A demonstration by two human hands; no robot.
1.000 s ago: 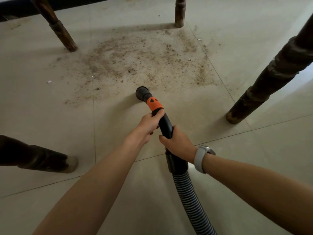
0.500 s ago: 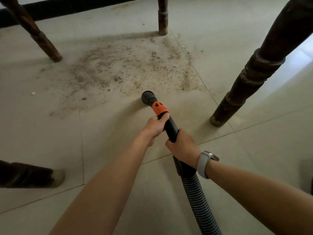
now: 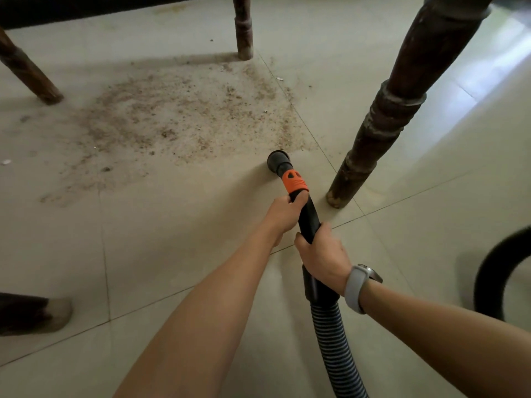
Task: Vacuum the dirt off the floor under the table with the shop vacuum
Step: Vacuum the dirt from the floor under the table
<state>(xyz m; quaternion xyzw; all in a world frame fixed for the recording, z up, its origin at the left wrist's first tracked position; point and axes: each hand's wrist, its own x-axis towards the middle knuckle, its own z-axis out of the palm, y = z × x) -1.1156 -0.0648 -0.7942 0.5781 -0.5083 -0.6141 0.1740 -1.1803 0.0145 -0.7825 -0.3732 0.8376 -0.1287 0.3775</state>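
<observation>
Both hands, left hand (image 3: 283, 212) ahead of right hand (image 3: 321, 254), clamp the wand (image 3: 309, 218), likely for steering. Nozzle (image 3: 278, 160) sits at the dirt patch's (image 3: 172, 122) 5 o'clock edge, near a table leg (image 3: 373, 133).

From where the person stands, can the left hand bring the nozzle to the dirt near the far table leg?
Probably yes: the left hand grips the wand, and bare floor lies between nozzle and dirt.

Grey-banded wristwatch (image 3: 357, 288); dark wall base strip (image 3: 86, 8) at top; 1 white scrap (image 3: 5, 162) at far left.
</observation>
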